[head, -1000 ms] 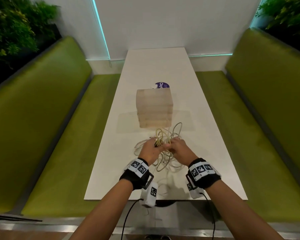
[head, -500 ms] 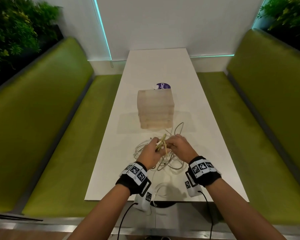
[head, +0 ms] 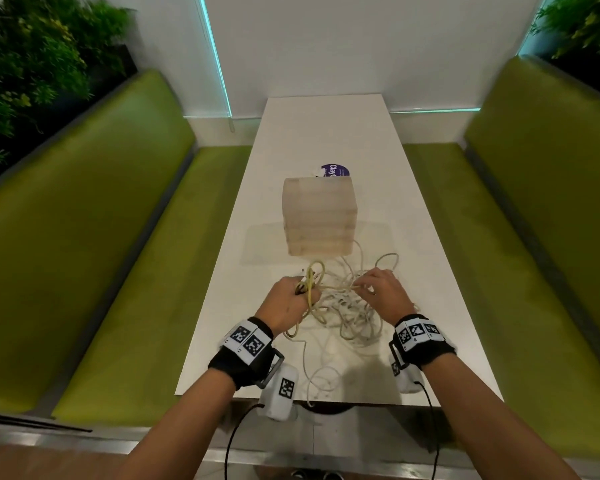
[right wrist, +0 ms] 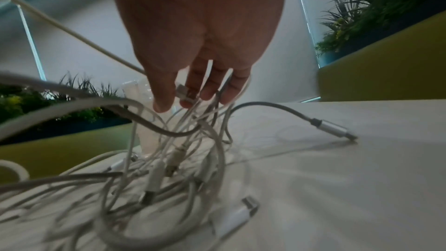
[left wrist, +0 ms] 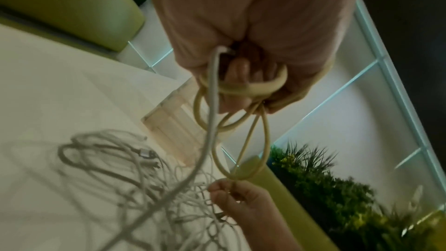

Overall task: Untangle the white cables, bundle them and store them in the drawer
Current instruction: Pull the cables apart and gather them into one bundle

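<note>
The white bench (head: 326,133) carries a pale drawer box (head: 319,216), closed as far as the head view shows, and just in front of it lies the heap of white cables (head: 347,306). The step in hand looks like untangling: nothing is bundled yet. The left hand (head: 286,301) is curled round a few loops of a yellowish cable (left wrist: 241,91), lifted clear of the heap. The right hand (head: 383,292) pinches several thin strands at its fingertips (right wrist: 164,104). Next, I judge, the loops must be drawn away from the knot while the right hand feeds slack. Where the yellowish cable threads through the heap is blurred, and the drawer fronts cannot be made out.
</note>
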